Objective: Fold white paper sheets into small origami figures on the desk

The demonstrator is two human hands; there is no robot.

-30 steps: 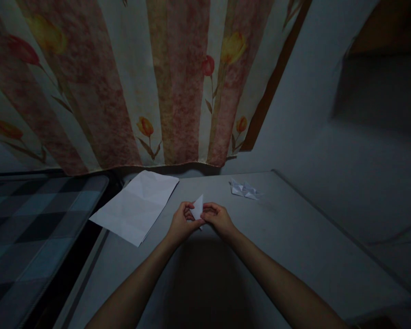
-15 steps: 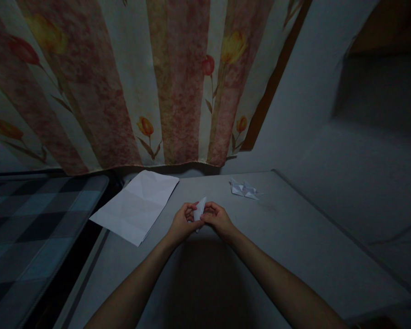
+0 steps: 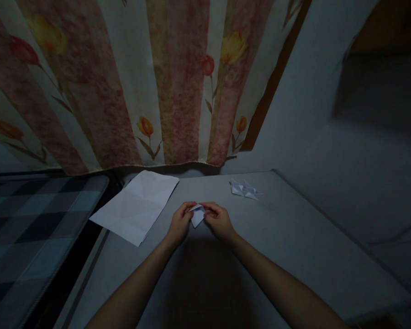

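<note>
A small piece of folded white paper (image 3: 197,216) is held between my two hands above the table. My left hand (image 3: 181,223) grips its left side with the fingers closed. From the right, my right hand (image 3: 220,221) pinches the other side, its fingertips reaching to the top edge. The paper points downward in a diamond-like shape; its finer folds are too small and dim to make out. Beyond my right hand, folded white paper figures (image 3: 244,189) with pointed tips lie on the table.
White paper sheets (image 3: 137,208) with crease marks lie at the table's left, overhanging its edge. The pale table (image 3: 287,246) meets the wall at the right. A checkered mattress (image 3: 37,228) is on the left, and a tulip-print curtain (image 3: 178,91) hangs behind.
The folded paper has turned from a narrow upright shape to a wider diamond-like face pointing down. My fingers have shifted to its upper edge and sides.
</note>
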